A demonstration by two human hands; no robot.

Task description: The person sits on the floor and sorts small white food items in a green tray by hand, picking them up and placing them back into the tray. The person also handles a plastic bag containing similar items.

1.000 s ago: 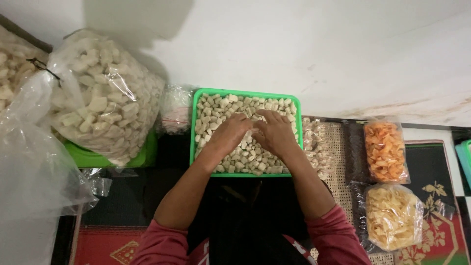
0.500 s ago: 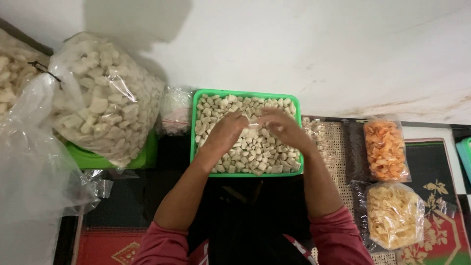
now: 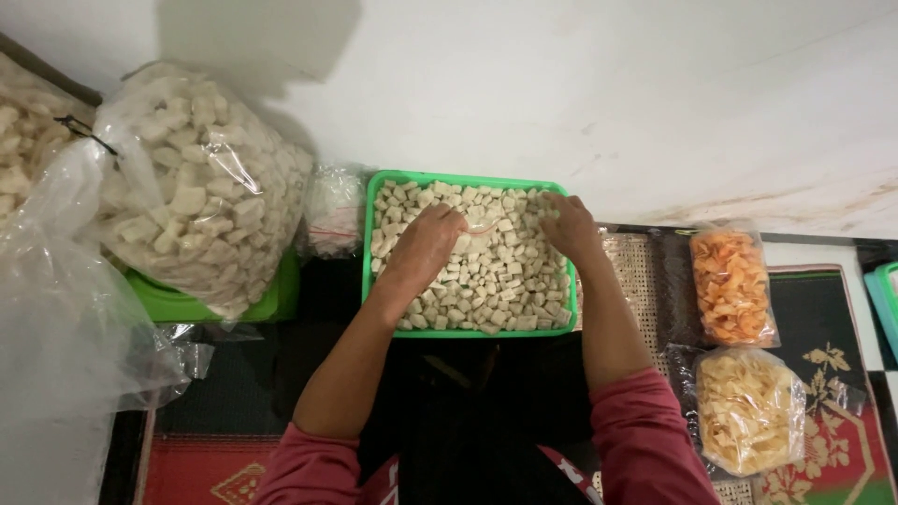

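A green plastic tray (image 3: 370, 252) filled with several pale square cracker pieces (image 3: 486, 281) lies on the floor against the white wall. Both my hands are inside it. My left hand (image 3: 426, 238) rests on the pieces left of centre, fingers curled, and seems to pinch a small clear plastic bag (image 3: 482, 227) at its fingertips. My right hand (image 3: 566, 224) lies at the tray's far right part, fingers bent down among the pieces, so its grip is hidden. I wear dark-pink sleeves.
A big clear sack of the same pale pieces (image 3: 201, 187) sits on a green tray (image 3: 187, 304) at left, beside a small tied bag (image 3: 334, 210). Loose clear plastic (image 3: 56, 327) fills the left edge. Sealed bags of orange chips (image 3: 731, 285) and yellow chips (image 3: 748, 407) lie at right on a patterned mat (image 3: 832, 421).
My hands were together over the tray's middle. Now they have drawn apart, the left staying left of centre and the right moving to the far right part of the tray.
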